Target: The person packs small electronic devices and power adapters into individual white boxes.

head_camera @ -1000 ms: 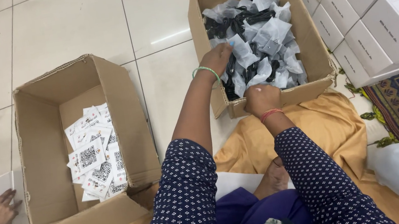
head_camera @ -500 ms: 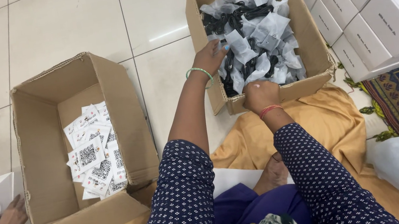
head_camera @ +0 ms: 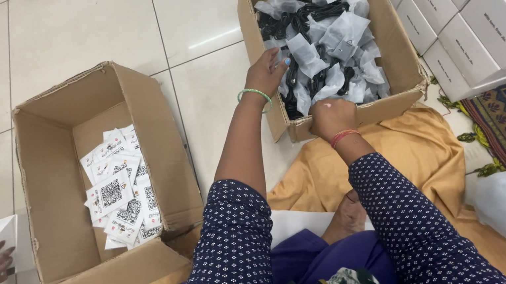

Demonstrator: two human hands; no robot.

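- Pouches [head_camera: 325, 44]: small grey bags with black cables, heaped in the far carton [head_camera: 395, 40], on the floor ahead
- Left hand [head_camera: 268, 73]: fingers curled on a pouch at the heap's near-left edge; gripping it
- Right hand [head_camera: 331, 117]: closed at the carton's near wall; contents hidden
- Near carton [head_camera: 152, 137]: printed cards [head_camera: 119, 195] inside; white boxes [head_camera: 479, 1] stacked right
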